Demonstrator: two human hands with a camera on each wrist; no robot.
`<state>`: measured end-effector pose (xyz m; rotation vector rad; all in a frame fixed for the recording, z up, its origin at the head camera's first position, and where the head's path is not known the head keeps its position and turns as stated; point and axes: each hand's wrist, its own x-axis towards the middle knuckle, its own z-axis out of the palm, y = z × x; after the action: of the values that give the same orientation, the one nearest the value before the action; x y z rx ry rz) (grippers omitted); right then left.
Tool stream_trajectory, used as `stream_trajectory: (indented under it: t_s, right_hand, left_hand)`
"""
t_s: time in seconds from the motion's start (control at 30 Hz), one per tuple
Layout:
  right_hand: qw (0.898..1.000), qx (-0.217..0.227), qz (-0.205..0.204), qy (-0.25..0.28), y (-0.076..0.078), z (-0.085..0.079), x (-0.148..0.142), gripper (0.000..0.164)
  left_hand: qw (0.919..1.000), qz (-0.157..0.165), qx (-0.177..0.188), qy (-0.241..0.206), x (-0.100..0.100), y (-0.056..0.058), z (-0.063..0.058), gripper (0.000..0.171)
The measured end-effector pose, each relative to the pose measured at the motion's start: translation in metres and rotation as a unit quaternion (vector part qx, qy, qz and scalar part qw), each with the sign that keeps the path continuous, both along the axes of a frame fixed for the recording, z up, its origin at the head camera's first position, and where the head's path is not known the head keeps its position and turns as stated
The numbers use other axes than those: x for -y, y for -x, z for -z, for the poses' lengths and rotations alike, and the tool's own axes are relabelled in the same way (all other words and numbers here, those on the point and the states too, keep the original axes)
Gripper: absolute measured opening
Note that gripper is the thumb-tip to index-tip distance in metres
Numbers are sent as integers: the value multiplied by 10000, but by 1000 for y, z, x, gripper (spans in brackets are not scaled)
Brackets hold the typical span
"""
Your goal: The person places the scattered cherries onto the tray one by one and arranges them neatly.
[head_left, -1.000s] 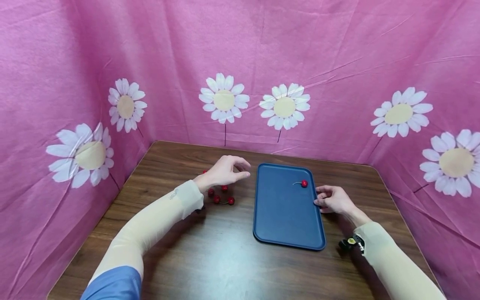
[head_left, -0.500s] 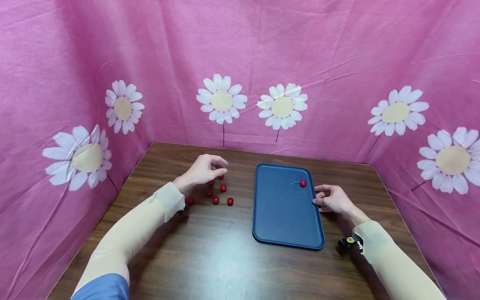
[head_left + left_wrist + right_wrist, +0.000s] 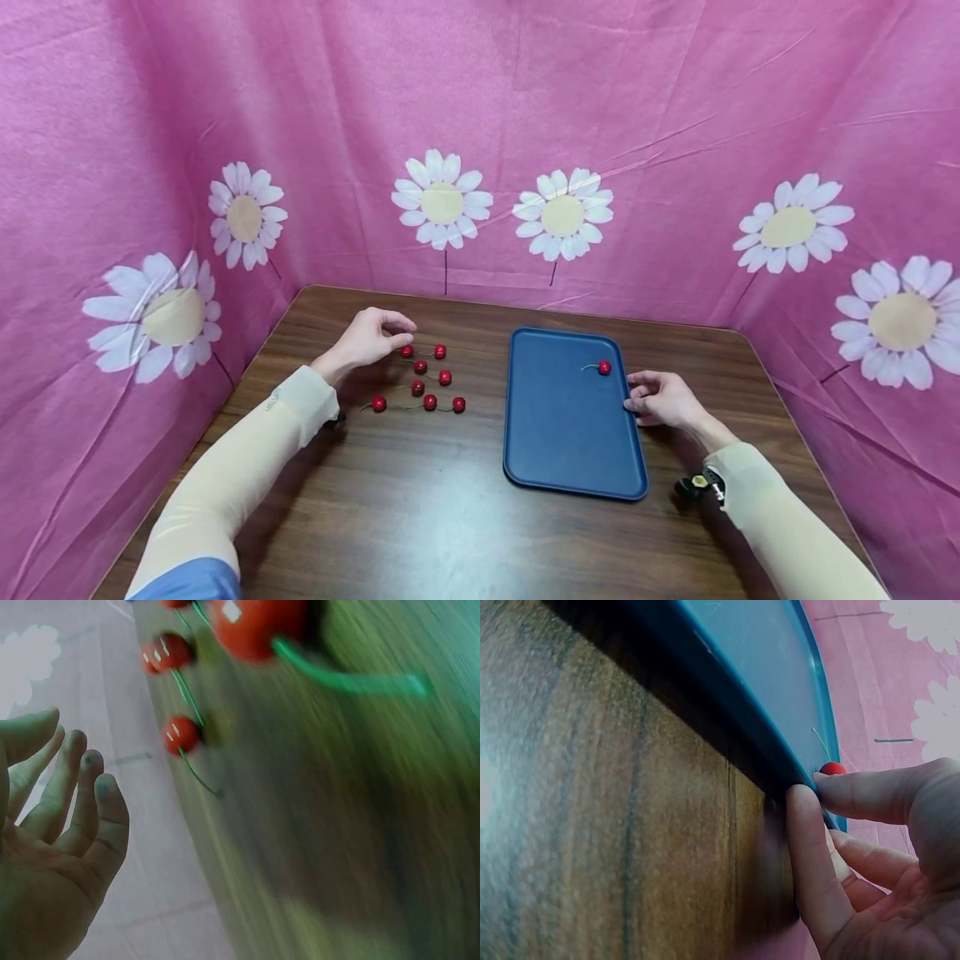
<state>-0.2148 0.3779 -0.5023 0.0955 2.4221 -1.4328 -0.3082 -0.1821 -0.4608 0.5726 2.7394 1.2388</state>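
Eight red cherries (image 3: 446, 377) lie loosely grouped on the brown table (image 3: 450, 492), left of the tray (image 3: 573, 425). They are round and glossy, with small white glints, and the left wrist view shows thin, curved green stems. Three make a loose row on the near side of the group, while the rest are scattered toward the far side. One more cherry (image 3: 604, 367) lies on the tray, toward its far right corner, its stem pointing left. The tray is a dark blue rectangle with rounded corners and a low raised rim, its long sides running from near to far.

The left hand (image 3: 366, 337) hangs at the far left of the group, its thumb and fingertips just by the farthest left cherry in the head view. Its fingers are loosely bent and spread, with nothing in them. The right hand (image 3: 666, 402) pinches the tray's right rim between thumb and fingers, below the level of the lone cherry's spot toward the near side.

A second ago the left hand was between the cherries and the tray, over the group's right side; it has since moved left. Cherries that its hand and sleeve (image 3: 247, 450) covered now show. The right hand keeps its place on the rim, and the lone cherry lies where it did on the tray.
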Motion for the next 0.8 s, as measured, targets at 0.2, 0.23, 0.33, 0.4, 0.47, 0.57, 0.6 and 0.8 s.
stream_trajectory:
  t_s: [0.2,0.23,0.33,0.4,0.47,0.57,0.6,0.8]
  right_hand:
    - [10000,19,17,26,0,-1,0,61]
    - [10000,12,-10,24,0,-1,0,61]
    - [10000,33,11,42,1,0,-1,62]
    - [10000,19,-38,14,1,1,-1,62]
    - [10000,21,-29,1,1,1,-1,62]
    - [10000,2,-24,-32,1,0,-1,62]
    - [10000,-8,-30,-44,0,-1,0,62]
    - [10000,-12,-22,-31,-3,-3,1,61]
  left_hand:
    - [9990,-53,100,438,20,7,8,28]
    - [9986,-43,101,517,22,8,9,27]
    - [9974,-24,144,709,28,10,14,27]
    - [9967,-4,159,801,30,11,17,27]
    - [9961,2,178,858,30,12,19,28]
    - [9958,1,230,890,30,15,22,27]
    - [9956,-12,251,906,30,15,23,26]
    - [9946,-48,304,988,29,18,26,19]
